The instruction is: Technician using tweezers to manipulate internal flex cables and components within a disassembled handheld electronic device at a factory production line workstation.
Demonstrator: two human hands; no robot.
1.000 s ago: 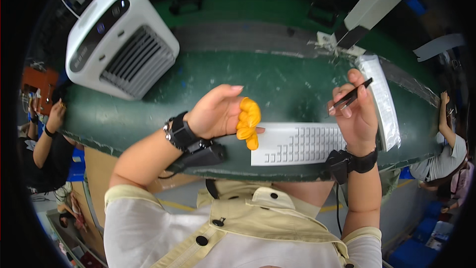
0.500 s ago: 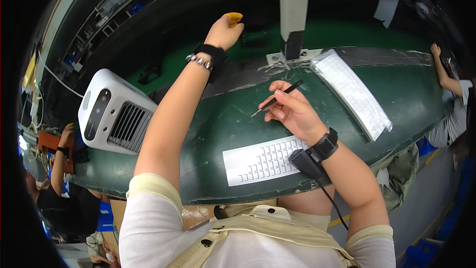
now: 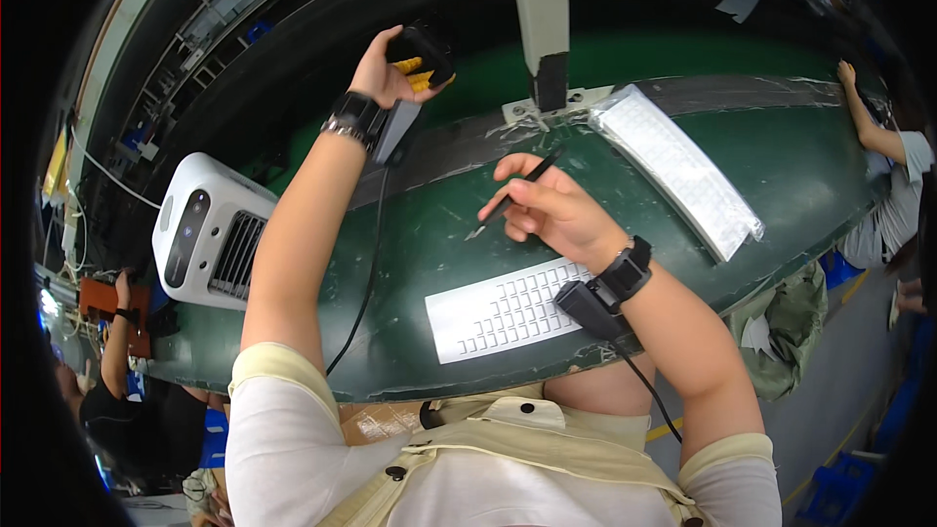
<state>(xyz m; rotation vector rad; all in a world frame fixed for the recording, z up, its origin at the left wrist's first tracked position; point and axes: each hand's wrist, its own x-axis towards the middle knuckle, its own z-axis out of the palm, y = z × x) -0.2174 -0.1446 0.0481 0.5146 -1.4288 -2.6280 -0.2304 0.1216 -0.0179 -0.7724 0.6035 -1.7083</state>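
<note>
Stretched out over the far side, my left hand grips a black part whose exact kind I cannot make out. Yellow finger covers show on some of that hand's fingers. Above the green table, my right hand pinches a black pen-shaped tool with a pointed metal tip. The tip points left and down, apart from everything. Below this hand lies a white sheet of small rectangular labels, its right end partly hidden by my wrist device.
A white fan-like appliance stands left of my left arm. A plastic-wrapped stack of white sheets lies to the right. A pale metal post rises at the table's far edge. Other people sit at both sides. Cables hang from my wrist devices.
My left hand has moved left and turned, and a black part now shows in its grip. My right hand, still pinching the tool, has shifted slightly left in view.
</note>
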